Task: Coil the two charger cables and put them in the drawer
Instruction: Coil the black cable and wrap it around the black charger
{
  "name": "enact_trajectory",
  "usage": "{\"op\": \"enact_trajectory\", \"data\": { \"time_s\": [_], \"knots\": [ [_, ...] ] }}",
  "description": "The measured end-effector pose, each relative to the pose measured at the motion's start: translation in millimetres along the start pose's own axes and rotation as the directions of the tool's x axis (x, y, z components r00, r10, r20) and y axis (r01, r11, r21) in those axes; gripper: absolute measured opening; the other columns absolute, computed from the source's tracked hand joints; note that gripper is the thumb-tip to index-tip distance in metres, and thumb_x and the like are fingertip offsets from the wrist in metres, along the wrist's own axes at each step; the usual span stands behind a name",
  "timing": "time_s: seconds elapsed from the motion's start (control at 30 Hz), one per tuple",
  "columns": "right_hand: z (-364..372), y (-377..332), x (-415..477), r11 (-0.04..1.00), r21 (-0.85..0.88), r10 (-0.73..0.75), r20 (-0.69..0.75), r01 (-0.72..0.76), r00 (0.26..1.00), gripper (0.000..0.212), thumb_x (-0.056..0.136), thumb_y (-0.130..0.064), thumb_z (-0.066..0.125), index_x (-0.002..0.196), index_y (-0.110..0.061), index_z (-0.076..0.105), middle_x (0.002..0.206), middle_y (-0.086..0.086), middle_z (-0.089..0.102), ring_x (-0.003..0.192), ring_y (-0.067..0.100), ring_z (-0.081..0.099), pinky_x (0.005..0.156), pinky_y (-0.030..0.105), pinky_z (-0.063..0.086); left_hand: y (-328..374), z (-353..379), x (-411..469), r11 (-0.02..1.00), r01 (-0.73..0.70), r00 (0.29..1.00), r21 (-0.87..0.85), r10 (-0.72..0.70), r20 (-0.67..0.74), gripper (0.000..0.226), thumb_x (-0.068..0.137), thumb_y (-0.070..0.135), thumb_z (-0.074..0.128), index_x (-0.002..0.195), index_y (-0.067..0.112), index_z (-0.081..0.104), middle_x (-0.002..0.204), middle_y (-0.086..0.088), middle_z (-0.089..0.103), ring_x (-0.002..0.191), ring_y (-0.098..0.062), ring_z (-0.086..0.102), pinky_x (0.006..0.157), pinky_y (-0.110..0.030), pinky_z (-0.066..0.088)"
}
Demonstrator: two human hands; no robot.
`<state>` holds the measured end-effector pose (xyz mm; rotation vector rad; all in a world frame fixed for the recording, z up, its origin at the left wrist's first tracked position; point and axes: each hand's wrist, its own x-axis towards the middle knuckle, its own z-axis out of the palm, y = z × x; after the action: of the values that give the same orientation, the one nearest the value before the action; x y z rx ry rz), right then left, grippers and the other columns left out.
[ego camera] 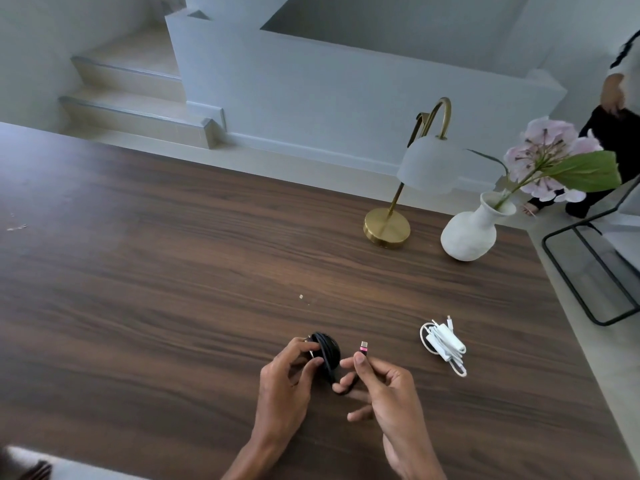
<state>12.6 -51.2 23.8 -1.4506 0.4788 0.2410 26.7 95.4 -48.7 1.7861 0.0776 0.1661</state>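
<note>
Left hand [289, 372] is pinching the black cable [325, 353] coil above the table [138, 271], right hand [374, 382] pinches its plug end [363, 346]. White cable [445, 346] sits bundled just to the right. Loosen that left pinch and the loops probably spring apart. Can't see any drawer.

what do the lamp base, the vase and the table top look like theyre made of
Lamp base: apparently metal with a brushed brass or gold finish; it shows a soft sheen and a sharp round edge. Vase: likely matte white ceramic or plaster; the surface looks chalky and slightly uneven, with no gloss. Table top: dark wood or wood-look veneer; long grain streaks run across it, though solid or laminate cannot be told.
</note>
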Motion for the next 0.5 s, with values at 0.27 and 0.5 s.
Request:
{"op": "enact_trajectory", "data": {
  "time_s": [0.27,0.5],
  "knots": [
    [-10.7,9.4,29.9,0.994,-0.089,0.065,-0.002,-0.065,0.998,0.017,0.095,-0.014,0.064,0.109,-0.012,0.074,0.075,0.013,0.067,0.052,0.022,0.073,0.032,0.021,0.044,-1.8,2.2,-1.3,0.996,-0.081,0.996,0.046,0.08,0.032,0.03,0.083,-0.008,0.074,0.098,0.018,0.072,0.105,0.011,0.07,0.086,-0.008,0.075,0.077,-0.018,0.059],
    [-6.4,10.2,54.1,0.969,-0.248,0.008,0.073,0.011,0.997,0.015,0.093,-0.012,0.068,0.102,-0.015,0.079,0.068,0.009,0.073,0.045,0.014,0.063,0.032,0.019,0.041,-4.7,-2.7,1.9,0.993,-0.093,0.994,0.071,0.089,0.066,0.026,0.081,-0.011,0.074,0.09,0.013,0.067,0.102,0.002,0.069,0.085,-0.013,0.075,0.076,-0.024,0.061]
  ]
}}
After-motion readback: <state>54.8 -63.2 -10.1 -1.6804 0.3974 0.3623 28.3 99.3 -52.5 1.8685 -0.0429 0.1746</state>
